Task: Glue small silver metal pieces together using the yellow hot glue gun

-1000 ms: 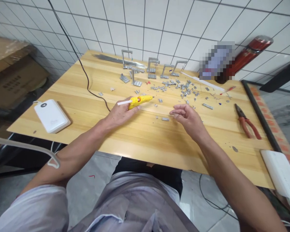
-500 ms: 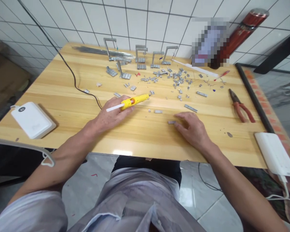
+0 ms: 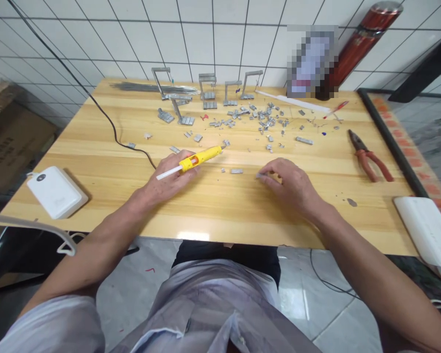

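Over the counter [image 3: 213, 211], the left grip [image 3: 164, 185] and right grip [image 3: 292, 181] are both closed: the left round a glue gun [image 3: 206, 155] near mid-counter; the right, leftward of pliers [image 3: 363, 153] by the right edge, pinching a strip [image 3: 258, 175] toward the front edge.

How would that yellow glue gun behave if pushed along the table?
The glue gun would probably stay stiff: its body looks like hard plastic. The white stick jutting from its back might snag on things.
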{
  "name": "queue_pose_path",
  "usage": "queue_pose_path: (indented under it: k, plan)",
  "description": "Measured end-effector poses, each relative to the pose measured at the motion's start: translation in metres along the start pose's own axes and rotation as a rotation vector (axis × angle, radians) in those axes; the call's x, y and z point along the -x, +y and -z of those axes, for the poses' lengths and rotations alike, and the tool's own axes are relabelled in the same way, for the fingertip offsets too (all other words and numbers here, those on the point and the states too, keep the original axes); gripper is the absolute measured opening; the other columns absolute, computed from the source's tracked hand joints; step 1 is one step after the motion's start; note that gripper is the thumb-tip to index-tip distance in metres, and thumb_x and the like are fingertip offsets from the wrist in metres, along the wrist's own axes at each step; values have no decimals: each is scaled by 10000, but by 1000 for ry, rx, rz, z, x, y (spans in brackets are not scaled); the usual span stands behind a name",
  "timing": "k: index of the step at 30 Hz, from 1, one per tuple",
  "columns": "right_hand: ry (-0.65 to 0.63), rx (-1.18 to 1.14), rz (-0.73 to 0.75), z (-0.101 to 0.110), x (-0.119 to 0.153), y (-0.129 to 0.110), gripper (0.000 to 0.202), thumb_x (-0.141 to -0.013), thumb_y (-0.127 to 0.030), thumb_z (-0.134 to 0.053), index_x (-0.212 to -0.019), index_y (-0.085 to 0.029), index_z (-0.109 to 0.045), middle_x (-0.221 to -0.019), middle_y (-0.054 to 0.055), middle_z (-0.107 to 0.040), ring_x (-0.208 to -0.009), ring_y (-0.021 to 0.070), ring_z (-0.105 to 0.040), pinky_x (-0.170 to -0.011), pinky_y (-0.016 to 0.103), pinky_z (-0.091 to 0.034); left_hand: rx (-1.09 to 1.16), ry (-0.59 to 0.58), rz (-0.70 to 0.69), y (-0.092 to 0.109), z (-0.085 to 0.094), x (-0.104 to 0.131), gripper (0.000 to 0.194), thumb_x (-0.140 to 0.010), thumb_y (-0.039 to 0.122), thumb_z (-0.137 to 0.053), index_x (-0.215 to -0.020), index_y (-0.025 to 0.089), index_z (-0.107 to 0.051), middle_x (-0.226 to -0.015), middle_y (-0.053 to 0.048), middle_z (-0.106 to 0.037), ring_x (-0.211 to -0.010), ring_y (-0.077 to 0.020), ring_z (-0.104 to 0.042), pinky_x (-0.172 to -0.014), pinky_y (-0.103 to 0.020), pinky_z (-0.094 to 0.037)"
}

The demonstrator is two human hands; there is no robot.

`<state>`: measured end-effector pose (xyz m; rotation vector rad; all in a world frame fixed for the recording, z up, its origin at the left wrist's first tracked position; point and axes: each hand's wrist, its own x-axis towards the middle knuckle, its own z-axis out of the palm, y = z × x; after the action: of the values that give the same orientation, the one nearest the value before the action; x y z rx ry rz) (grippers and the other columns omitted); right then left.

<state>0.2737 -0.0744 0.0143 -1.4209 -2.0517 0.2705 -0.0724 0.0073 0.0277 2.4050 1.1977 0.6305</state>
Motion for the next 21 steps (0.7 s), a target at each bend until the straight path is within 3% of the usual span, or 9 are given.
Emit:
queue_pose_path:
  k: [3, 7, 12, 21]
  plan:
    - [23, 13, 13, 4, -20, -3, 60, -979, -263, -650, -972, -269, -709, -973, 64, -758, -916, 247, -674, -801, 394, -531, -19, 11, 31, 3, -2, 0, 152, -989, 336, -578, -1036, 201, -627, -914, -20, -677, -799, -173, -588, -790, -299, -454]
    - [12, 16, 30, -5, -36, -1, 87, -994, -265, -625, -966, -244, -705, -953, 77, -746, -921, 246, -665, -797, 381, -518, 43, 39, 40, 3, -8, 0, 128, -958, 349, -590, -939, 223, -606, -822, 2, -641, -738, -167, -595, -707, -299, -436]
    - [-68, 18, 2, -19, -27, 12, 92, -993, -250, -625, -986, -227, -714, -947, 83, -734, -912, 251, -671, -813, 392, -520, 26, 29, 85, 1, -10, -1, 193, -959, 415, -644, -900, 233, -619, -756, 10, -646, -694, -161, -592, -652, -289, -419]
    - [-163, 29, 1, -21, -19, 16, 124, -957, -202, -612, -1025, -201, -716, -985, 104, -726, -918, 262, -666, -822, 398, -522, 19, -69, 172, 11, -9, -1, 241, -948, 457, -626, -932, 220, -664, -721, 14, -652, -665, -159, -572, -615, -271, -400]
